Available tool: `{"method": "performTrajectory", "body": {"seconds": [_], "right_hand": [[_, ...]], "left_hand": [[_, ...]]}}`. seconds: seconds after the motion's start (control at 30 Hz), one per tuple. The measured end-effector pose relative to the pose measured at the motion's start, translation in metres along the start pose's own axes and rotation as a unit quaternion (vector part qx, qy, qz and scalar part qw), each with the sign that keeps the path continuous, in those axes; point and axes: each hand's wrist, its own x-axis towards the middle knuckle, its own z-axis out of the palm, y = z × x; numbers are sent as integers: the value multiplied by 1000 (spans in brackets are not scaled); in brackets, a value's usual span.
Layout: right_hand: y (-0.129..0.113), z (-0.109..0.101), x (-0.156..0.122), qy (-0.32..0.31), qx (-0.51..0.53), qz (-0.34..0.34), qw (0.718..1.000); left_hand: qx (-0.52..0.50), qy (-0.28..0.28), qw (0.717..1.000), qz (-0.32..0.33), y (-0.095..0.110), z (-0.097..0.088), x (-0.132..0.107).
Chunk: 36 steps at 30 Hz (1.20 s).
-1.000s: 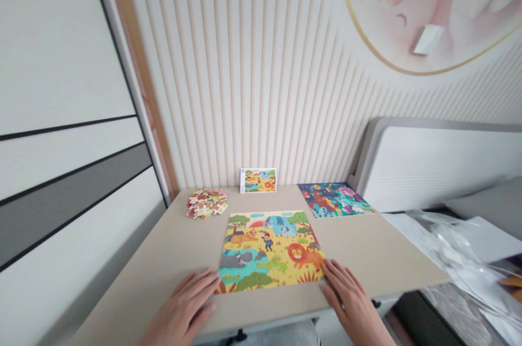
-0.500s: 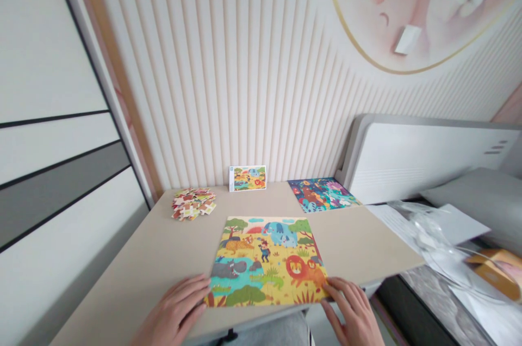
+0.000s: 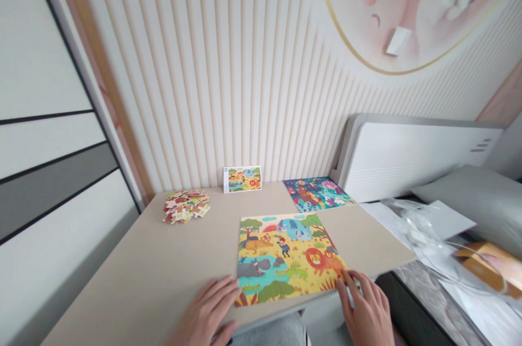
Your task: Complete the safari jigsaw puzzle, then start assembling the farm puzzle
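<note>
An assembled jigsaw puzzle (image 3: 291,261) with savanna animals, an elephant, lions and a hippo, lies flat near the table's front edge, slightly turned. My left hand (image 3: 210,310) rests beside its lower left corner, fingers stretched out and the fingertips against the left edge. At the lower right corner is my right hand (image 3: 365,302), its fingers extended and the thumb apart from them, fingertips touching the puzzle's edge. Neither hand is lifting it. A small picture card (image 3: 242,179) with the same scene stands upright against the wall at the back.
A heap of loose jigsaw pieces (image 3: 185,207) lies at the back left of the beige table (image 3: 163,259). Another assembled puzzle (image 3: 318,193), dark blue, is at the back right. Right of the table, a bed holds papers, clear plastic wrapping (image 3: 416,226) and an orange box (image 3: 487,267).
The savanna puzzle has slid to the right across the table and turned a little. Both my hands have moved right with it. The view has shifted slightly.
</note>
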Motion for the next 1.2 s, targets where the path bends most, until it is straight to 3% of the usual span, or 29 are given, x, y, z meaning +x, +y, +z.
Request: {"method": "performTrajectory", "body": {"seconds": [0.17, 0.37, 0.47, 0.6, 0.77, 1.2], "right_hand": [[16, 1, 5, 33, -50, 28, 998], [30, -4, 14, 76, -54, 34, 995], [11, -6, 10, 69, 4, -27, 997], [-42, -8, -3, 26, 81, -127, 988], [-87, -9, -13, 3, 97, -195, 976], [-79, 0, -19, 49, 92, -162, 981]], "left_hand": [[30, -12, 997, 77, 14, -4, 17], [24, 12, 990, 138, 29, -6, 34], [21, 24, 991, 133, 32, -5, 34], [32, 16, 992, 125, 33, -3, 30], [39, 1, 993, 116, 33, 2, 26], [70, 8, 989, 126, 28, 12, 24]]}}
